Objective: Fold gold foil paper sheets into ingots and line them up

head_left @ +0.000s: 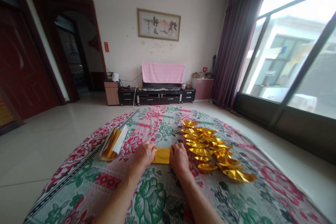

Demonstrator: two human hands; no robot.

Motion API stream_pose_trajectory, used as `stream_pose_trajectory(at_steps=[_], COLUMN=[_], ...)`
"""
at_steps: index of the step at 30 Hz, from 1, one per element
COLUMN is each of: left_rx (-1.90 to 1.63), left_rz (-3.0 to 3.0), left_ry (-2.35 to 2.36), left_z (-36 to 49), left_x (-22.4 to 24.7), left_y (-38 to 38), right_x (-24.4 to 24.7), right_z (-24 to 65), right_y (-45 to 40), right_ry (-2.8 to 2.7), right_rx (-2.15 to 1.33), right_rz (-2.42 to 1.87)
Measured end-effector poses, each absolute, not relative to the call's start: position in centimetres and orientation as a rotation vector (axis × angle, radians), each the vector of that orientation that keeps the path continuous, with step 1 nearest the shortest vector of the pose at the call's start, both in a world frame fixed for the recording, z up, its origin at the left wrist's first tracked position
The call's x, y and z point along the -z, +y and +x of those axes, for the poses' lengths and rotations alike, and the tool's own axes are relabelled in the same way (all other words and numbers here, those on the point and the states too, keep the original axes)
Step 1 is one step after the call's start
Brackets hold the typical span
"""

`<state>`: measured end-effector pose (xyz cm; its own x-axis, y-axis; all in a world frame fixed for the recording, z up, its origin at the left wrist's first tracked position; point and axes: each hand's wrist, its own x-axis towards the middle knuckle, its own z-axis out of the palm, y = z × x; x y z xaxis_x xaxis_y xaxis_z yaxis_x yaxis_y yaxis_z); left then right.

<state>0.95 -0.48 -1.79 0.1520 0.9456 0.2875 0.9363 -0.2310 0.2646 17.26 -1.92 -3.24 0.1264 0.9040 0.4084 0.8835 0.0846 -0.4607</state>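
Note:
A flat, folded piece of gold foil paper (pixel 162 155) lies level between my hands, low over the flowered tablecloth. My left hand (pixel 146 153) is closed on its left end, and my right hand (pixel 179 157) grips the right end. Both sets of fingertips are partly hidden behind the knuckles. To the right of my right hand, several boat-shaped gold paper ingots (pixel 202 152) stand in rows on the cloth. On the left lies a curled stack of gold foil sheets (pixel 112 143) with a white underside, apart from my left hand.
The round table's patterned tablecloth (pixel 151 196) spreads under everything. Across the tiled floor stands a low black cabinet (pixel 168 98), with a pink cloth (pixel 163 72) draped over something on it. A purple curtain (pixel 231 49) and large windows are on the right.

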Motion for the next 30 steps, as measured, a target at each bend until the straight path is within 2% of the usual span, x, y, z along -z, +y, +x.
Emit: stream_pose_trajectory(at_steps=[9,30], left_rx=[-0.725,-0.724], left_rz=[2.335,2.336], left_ry=[1.961,1.928], left_z=[0.92,0.48], left_x=[2.16,2.37], left_y=[-0.37,-0.35], right_x=[3.47,3.43], right_z=[17.36,17.23], right_y=[-1.95,-2.24], right_ry=[-1.742,-1.778], right_rx=[-0.031,0.016], right_rz=[-1.761,-1.708])
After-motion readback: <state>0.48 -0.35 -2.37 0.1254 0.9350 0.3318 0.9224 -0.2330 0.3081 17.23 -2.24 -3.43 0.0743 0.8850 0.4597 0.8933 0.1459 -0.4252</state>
